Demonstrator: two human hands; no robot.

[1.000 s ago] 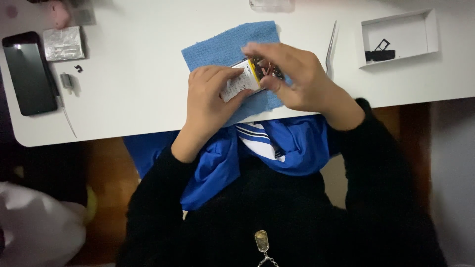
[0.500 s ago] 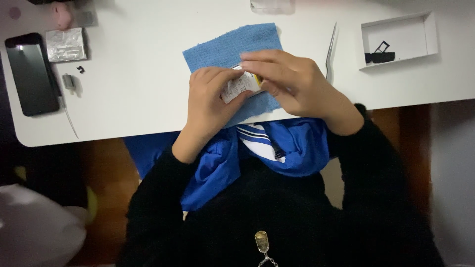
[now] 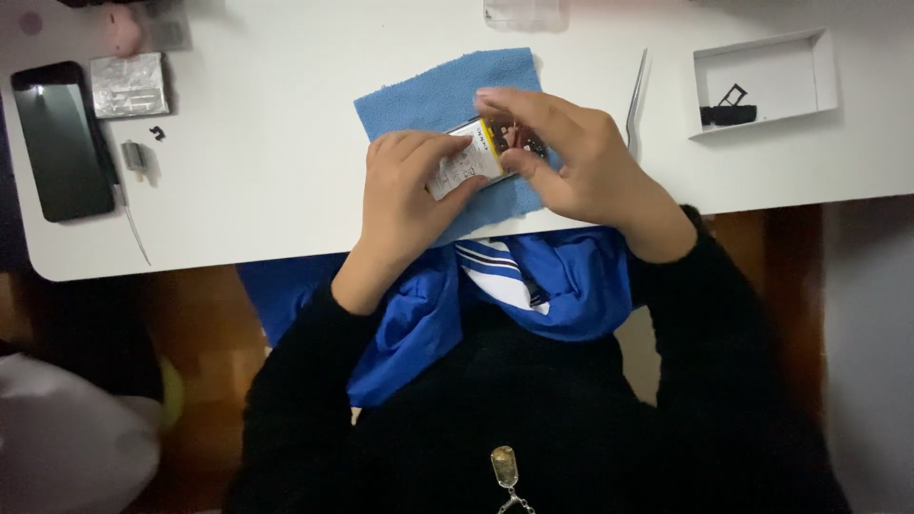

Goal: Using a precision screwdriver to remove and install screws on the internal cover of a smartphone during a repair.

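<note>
In the head view, both hands meet over a blue cloth [image 3: 433,95] on the white table [image 3: 267,162]. The left hand [image 3: 405,186] grips a small white battery [image 3: 462,164] from its 9 o'clock side, fingers closed on it. The right hand [image 3: 571,157] pinches the battery's end at 3 o'clock, where a dark part shows, maybe a circuit strip. Tweezers [image 3: 635,95] lie at 3 o'clock, beside a white tray [image 3: 766,71]. A black phone [image 3: 62,143] lies far at 9 o'clock.

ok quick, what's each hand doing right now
left hand: closed on the white end of the small flat part, over the blue cloth
right hand: closed, fingers pinching the part's other end
</note>
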